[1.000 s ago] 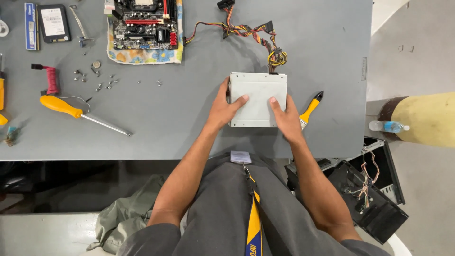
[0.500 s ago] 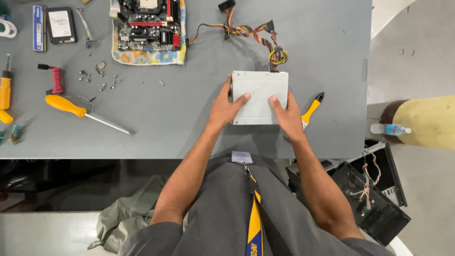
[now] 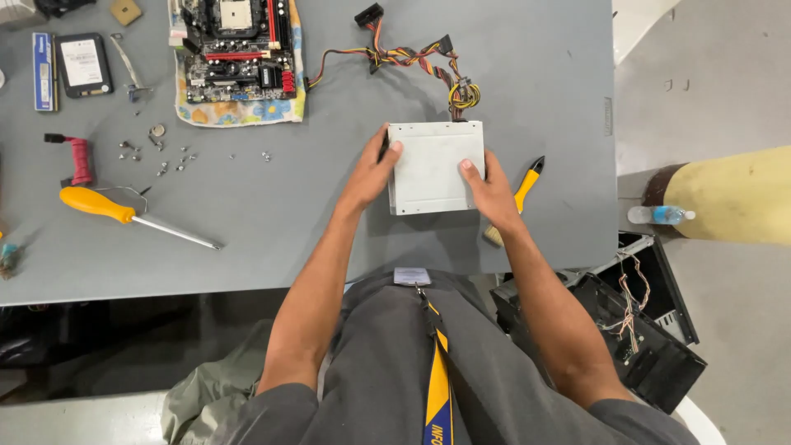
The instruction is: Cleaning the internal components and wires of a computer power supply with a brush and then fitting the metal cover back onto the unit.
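Grey metal power supply box (image 3: 435, 167) lies flat on the grey table (image 3: 329, 239), near the table's front edge and towards its right side. Left hand (image 3: 369, 177) grips the box's left side: fingers (image 3: 389, 151) curled over the edge, thumb tip on the top face. Right hand (image 3: 493, 191) grips the box's right side near the front corner, thumb (image 3: 468, 167) pressed on the top face, other fingers wrapped down the side and not visible. Both hands closed on the box; box rests on the table. Bundle of coloured cables (image 3: 412, 58) leaves the box's far right corner and runs away from the person, ending in black plugs. Just right of the box, partly under the right hand: yellow-and-black handled tool (image 3: 527, 180). Left of the box and further from the person: motherboard (image 3: 235, 45) on a patterned cloth (image 3: 239, 111). Well left of the box: scattered small screws (image 3: 161, 156), a yellow-handled screwdriver (image 3: 124, 214), a red-handled tool (image 3: 78, 158). Off the table, right of the box and nearer the person: open black computer case (image 3: 634, 330) on the floor.
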